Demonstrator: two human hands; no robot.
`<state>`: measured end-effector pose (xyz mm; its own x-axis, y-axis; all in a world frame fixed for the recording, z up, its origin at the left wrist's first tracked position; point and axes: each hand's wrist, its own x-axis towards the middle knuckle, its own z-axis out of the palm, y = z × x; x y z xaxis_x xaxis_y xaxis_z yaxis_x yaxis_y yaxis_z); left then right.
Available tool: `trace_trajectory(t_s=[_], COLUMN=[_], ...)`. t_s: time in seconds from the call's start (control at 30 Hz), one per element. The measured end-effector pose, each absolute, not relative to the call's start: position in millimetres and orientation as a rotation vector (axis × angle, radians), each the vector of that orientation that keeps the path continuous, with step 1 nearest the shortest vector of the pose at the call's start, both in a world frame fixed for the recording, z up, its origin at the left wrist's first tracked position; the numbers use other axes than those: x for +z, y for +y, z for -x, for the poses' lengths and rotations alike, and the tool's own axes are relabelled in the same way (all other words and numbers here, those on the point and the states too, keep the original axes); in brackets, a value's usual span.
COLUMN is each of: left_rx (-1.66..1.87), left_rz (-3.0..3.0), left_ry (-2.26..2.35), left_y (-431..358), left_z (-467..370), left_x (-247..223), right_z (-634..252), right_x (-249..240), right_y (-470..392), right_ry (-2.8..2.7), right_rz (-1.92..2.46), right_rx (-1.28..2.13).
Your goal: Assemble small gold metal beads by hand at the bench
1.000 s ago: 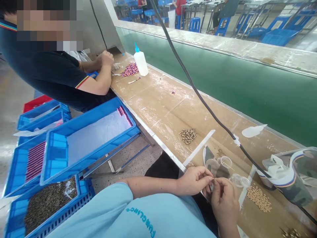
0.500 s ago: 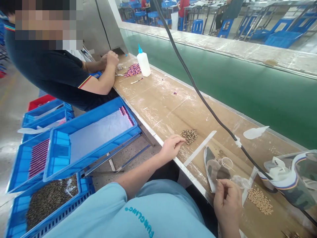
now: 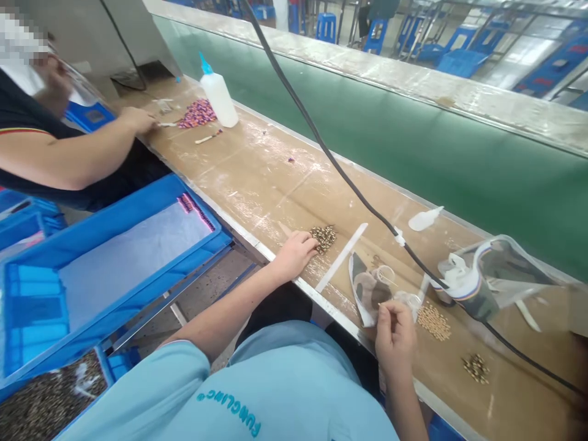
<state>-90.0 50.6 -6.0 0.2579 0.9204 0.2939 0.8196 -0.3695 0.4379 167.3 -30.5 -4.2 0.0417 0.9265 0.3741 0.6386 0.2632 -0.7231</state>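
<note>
My left hand [image 3: 296, 254] rests on the bench with its fingers bent together. Its fingertips touch the near edge of a pile of small dark brass-coloured rings [image 3: 324, 237]; what lies between them is hidden. Close to the bench's front edge, my right hand [image 3: 395, 335] is closed in a pinch of thumb and forefinger, around something too small to name. Just beyond it lie a grey sheet with a white edge [image 3: 356, 289] and clear round plastic cups [image 3: 384, 275]. Small tan beads [image 3: 434, 321] are heaped right of that hand. A smaller brass-coloured pile [image 3: 476, 367] sits farther right.
A black cable [image 3: 316, 131] crosses above the bench [image 3: 257, 177]. A white bottle with blue nozzle [image 3: 220, 98] stands by pink-purple pieces [image 3: 197, 114], near a co-worker's arm [image 3: 92, 150]. Blue trays [image 3: 138, 263] are at left, a clear bag [image 3: 509, 263] at right.
The view has shifted, so things appear farther left. My left fingertips have gone from a raised pinch down onto the ring pile. The co-worker's hands have parted. My right hand keeps its pinch.
</note>
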Motion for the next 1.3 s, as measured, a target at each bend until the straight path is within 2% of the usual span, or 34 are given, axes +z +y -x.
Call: trace_trajectory(t_s=[0.2, 0.33, 0.47, 0.57, 0.77, 0.97, 1.3], left_rx=[0.737, 0.841, 1.073, 1.177, 1.043, 0.926, 1.027], left_rz=[-2.428, -2.338, -1.900, -1.400, -0.818, -0.690, -0.796], left_ry=[1.672, 1.703, 1.727, 1.556, 0.994, 0.770, 0.745], left_y=[52.3, 50.9, 42.1, 30.7, 8.3, -0.7, -10.2], left_z=[84.6, 84.5, 81.2, 65.2, 7.3, -22.1, -17.7], left_x=[-9.6, -8.9, -1.4, 7.7, 17.8, 13.9, 5.5], right_z=[-168.4, -169.1, -169.8, -168.7, -167.5, -195.5, -233.2], right_x=[-5.7, -6.8, -7.3, -6.9, 1.4, 19.2, 33.1], right_y=[-31.1, -31.5, -31.7, -31.3, -33.7, -35.2, -16.0], right_ry=[-1.591, -1.558, -1.536, -1.546, -1.606, -1.776, -2.113], right_rz=[1.476, 1.484, 1.497, 1.506, 1.494, 1.556, 1.729], right_rx=[0.536, 0.576, 0.597, 0.591, 0.543, 0.241, -0.188])
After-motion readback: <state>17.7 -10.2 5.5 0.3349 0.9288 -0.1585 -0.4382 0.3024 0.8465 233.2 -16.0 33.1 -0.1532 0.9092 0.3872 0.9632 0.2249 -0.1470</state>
